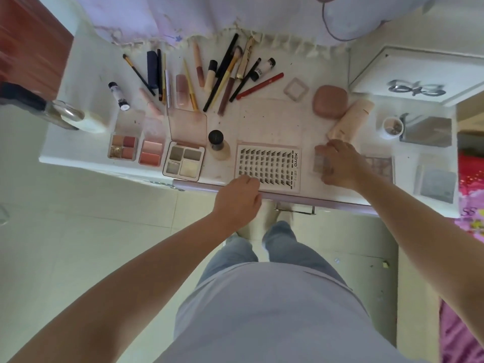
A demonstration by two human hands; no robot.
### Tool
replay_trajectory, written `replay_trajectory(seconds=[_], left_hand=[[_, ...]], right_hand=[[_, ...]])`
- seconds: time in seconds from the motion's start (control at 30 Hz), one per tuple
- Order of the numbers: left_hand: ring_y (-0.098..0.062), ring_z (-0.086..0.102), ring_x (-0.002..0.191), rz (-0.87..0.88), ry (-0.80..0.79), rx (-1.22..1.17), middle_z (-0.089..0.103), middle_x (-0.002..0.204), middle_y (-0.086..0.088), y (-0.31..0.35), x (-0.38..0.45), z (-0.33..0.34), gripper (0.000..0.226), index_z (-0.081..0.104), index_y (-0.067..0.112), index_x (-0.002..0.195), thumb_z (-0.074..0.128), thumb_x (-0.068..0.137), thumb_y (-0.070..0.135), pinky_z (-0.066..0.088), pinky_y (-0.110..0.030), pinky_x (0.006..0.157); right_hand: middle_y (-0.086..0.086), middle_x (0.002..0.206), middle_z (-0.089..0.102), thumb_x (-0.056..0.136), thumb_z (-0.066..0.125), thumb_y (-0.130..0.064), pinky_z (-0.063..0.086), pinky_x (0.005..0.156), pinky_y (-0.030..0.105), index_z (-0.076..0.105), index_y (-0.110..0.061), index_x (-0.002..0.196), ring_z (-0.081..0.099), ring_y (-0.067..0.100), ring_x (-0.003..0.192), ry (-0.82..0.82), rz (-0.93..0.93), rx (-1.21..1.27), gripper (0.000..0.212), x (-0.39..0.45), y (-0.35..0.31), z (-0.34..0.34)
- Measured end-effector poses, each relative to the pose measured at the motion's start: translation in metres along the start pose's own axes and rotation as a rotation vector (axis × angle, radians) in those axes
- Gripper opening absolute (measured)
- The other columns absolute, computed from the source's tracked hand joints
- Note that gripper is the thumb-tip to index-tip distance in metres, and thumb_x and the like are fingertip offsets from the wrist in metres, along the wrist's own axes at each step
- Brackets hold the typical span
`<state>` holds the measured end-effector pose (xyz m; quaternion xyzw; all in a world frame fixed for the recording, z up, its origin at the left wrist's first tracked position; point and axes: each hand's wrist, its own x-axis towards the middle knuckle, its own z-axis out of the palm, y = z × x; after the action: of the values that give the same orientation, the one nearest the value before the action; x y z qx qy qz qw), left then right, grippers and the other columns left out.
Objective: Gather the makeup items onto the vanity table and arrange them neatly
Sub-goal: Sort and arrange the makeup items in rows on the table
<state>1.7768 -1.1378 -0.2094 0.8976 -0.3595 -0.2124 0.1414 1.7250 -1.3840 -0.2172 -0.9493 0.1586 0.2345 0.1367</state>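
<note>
A: Sitting along the white vanity table's front edge: three square glossy palettes, a round foundation bottle.

B: And the left hand is curling loosely at the flat lash tray; the right hand, fingers spread, is pressing a small clear case.

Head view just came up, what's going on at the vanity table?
A person stands at the vanity table arranging makeup. The left hand rests at the near edge of the false-lash tray; the right hand covers a small clear case. Open palettes sit in a row to the left; brushes and pencils lie fanned at the back.
</note>
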Motion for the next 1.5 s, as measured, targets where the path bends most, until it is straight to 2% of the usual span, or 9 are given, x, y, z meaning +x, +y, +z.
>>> replay_trajectory(seconds=[0.13, 0.27, 0.37, 0.7, 0.77, 0.9, 1.03, 1.23, 1.5], left_hand=[[-0.016, 0.055, 0.092, -0.027, 0.006, -0.298, 0.059, 0.108, -0.005, 0.041, 0.02, -0.005, 0.029, 0.054, 0.007, 0.113, 0.051, 0.09, 0.025, 0.044, -0.027, 0.08], [-0.008, 0.06, 0.066, -0.382, -0.111, -1.216, 0.06, 0.086, -0.001, 0.081, 0.047, -0.022, 0.014, 0.057, 0.013, 0.1, 0.051, 0.091, 0.022, 0.054, -0.02, 0.062], [-0.008, 0.063, 0.053, -0.412, -0.081, -1.544, 0.061, 0.074, -0.004, 0.1, 0.056, -0.025, 0.006, 0.056, 0.011, 0.093, 0.05, 0.091, 0.011, 0.055, -0.02, 0.053], [-0.009, 0.064, 0.052, -0.499, 0.373, -1.855, 0.058, 0.078, -0.009, 0.127, 0.058, -0.028, 0.015, 0.051, 0.008, 0.082, 0.047, 0.087, -0.006, 0.055, -0.018, 0.053], [-0.009, 0.065, 0.054, -0.485, 0.387, -1.842, 0.058, 0.08, -0.01, 0.133, 0.055, -0.025, 0.013, 0.048, 0.007, 0.082, 0.048, 0.087, -0.005, 0.055, -0.017, 0.054], [-0.009, 0.066, 0.06, -0.393, 0.362, -1.797, 0.058, 0.082, -0.009, 0.14, 0.05, -0.019, 0.015, 0.045, 0.008, 0.08, 0.048, 0.087, -0.006, 0.056, -0.018, 0.059], [-0.015, 0.057, 0.069, -0.363, 0.364, -1.654, 0.061, 0.07, 0.002, 0.138, 0.044, -0.013, 0.023, 0.046, 0.011, 0.075, 0.051, 0.081, -0.011, 0.051, -0.025, 0.069], [0.0, 0.056, 0.049, -0.318, 0.401, -1.57, 0.062, 0.055, 0.01, 0.139, 0.037, -0.012, 0.028, 0.045, 0.009, 0.073, 0.051, 0.076, -0.018, 0.045, -0.01, 0.05], [0.002, 0.059, 0.052, -0.259, 0.386, -1.568, 0.065, 0.056, 0.01, 0.136, 0.029, -0.005, 0.031, 0.046, 0.008, 0.074, 0.048, 0.075, -0.023, 0.045, -0.009, 0.052]], right_hand=[[0.014, 0.134, 0.043, 0.064, 0.077, -0.013, 0.031, 0.095, 0.026, 0.04, -0.005, 0.13, 0.042, 0.028, 0.121, 0.101, -0.059, 0.241, 0.077, -0.012, 0.007, -0.013], [0.003, 0.138, 0.042, 0.065, 0.078, -0.014, 0.02, 0.089, 0.007, 0.049, -0.009, 0.125, 0.039, 0.013, 0.122, 0.083, -0.316, 0.391, 0.067, -0.031, 0.02, -0.041], [-0.012, 0.135, 0.037, 0.067, 0.076, -0.016, 0.018, 0.095, 0.009, 0.049, -0.021, 0.127, 0.03, -0.001, 0.118, -0.04, -0.487, 0.338, 0.066, -0.038, 0.027, -0.065], [0.01, 0.129, 0.05, 0.083, 0.061, -0.016, 0.045, 0.077, 0.006, 0.056, -0.009, 0.122, 0.051, 0.004, 0.104, -0.082, -0.552, 0.545, 0.04, -0.023, 0.037, -0.086], [-0.002, 0.114, 0.054, 0.079, 0.066, -0.025, 0.046, 0.086, 0.014, 0.054, -0.012, 0.121, 0.053, 0.006, 0.101, -0.134, -0.53, 0.575, 0.046, -0.023, 0.037, -0.083], [-0.015, 0.087, 0.059, 0.075, 0.064, -0.019, 0.041, 0.071, 0.0, 0.059, -0.034, 0.088, 0.057, -0.003, 0.082, -0.182, -0.466, 0.71, 0.02, -0.021, 0.041, -0.083], [-0.015, 0.088, 0.061, 0.075, 0.064, -0.007, 0.044, 0.07, 0.0, 0.059, -0.037, 0.084, 0.058, -0.014, 0.076, -0.297, -0.52, 0.82, 0.032, -0.024, 0.048, -0.085], [-0.019, 0.092, 0.063, 0.075, 0.066, -0.004, 0.044, 0.071, 0.0, 0.063, -0.035, 0.086, 0.06, -0.016, 0.081, -0.361, -0.531, 0.88, 0.033, -0.025, 0.049, -0.089], [-0.022, 0.1, 0.059, 0.075, 0.066, -0.005, 0.044, 0.073, 0.0, 0.063, -0.036, 0.087, 0.056, -0.02, 0.086, -0.419, -0.527, 0.862, 0.033, -0.026, 0.045, -0.085]])
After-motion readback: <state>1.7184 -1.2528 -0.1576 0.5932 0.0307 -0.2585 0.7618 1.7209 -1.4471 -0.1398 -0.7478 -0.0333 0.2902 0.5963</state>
